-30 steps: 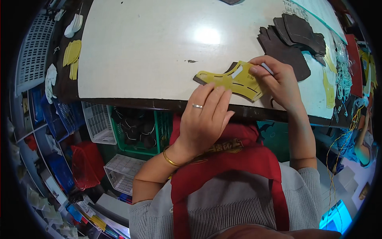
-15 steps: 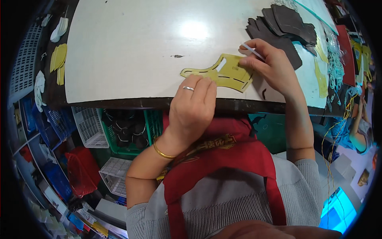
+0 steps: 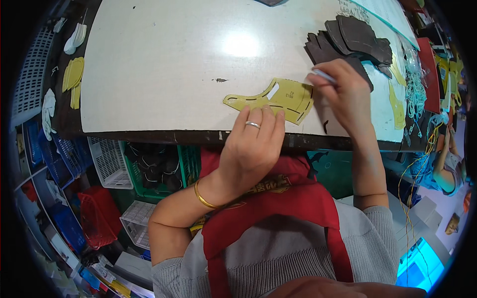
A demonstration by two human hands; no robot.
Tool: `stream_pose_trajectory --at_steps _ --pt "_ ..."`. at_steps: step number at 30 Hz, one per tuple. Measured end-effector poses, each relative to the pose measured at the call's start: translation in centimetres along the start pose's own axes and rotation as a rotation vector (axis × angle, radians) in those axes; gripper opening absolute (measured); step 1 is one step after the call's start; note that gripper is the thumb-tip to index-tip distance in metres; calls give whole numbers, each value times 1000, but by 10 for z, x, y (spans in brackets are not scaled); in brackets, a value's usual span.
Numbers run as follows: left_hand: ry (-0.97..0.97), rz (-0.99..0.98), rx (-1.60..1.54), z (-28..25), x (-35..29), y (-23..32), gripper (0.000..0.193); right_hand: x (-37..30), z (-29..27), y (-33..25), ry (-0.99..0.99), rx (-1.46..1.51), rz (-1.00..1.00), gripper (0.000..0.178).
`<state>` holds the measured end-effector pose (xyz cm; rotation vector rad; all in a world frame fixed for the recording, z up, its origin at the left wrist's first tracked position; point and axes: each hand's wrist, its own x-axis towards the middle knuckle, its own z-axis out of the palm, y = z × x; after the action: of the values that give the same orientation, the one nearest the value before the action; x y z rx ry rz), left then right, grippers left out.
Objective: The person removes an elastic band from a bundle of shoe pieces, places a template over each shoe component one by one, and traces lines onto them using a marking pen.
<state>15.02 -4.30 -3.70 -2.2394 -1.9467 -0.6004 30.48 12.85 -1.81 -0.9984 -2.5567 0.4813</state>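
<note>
A yellow pattern template (image 3: 293,99) with slots and dark dashed lines lies near the front edge of the white tabletop. My left hand (image 3: 256,136) rests on its lower edge, fingers stretched out and a little apart, pressing it down. My right hand (image 3: 345,94) is closed round a slim white pen-like stick (image 3: 324,75), just off the template's right end. The stick's tip is hard to make out against my fingers. Behind that hand, dark brown cut pieces (image 3: 355,37) lie fanned in a stack.
More yellow templates (image 3: 397,107) lie at the table's right side, beside a tangle of pale cords (image 3: 416,84). Other yellow pieces (image 3: 73,74) sit off the left edge. Below the front edge stand a green crate (image 3: 149,191) of dark items and a white crate (image 3: 110,161).
My left hand has shifted right along the template, its fingers now flatter. My right hand has left the template's edge and moved slightly right with the stick. The whole view has shifted a little.
</note>
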Motion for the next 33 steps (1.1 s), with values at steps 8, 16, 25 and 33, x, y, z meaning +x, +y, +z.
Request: stream_pose_trajectory --at_steps 8,16,25,33 --pt "-37 -49 5 5 -8 11 40 31 5 -45 -235 436 -130 26" --pt "-27 -49 -37 8 -13 14 40 56 36 -70 -512 268 -329 28" --pt "-57 -76 -38 2 -9 11 44 52 -11 -9 -232 198 -316 28" --pt "14 -49 -17 10 -11 12 36 51 28 -61 -540 549 -130 27"
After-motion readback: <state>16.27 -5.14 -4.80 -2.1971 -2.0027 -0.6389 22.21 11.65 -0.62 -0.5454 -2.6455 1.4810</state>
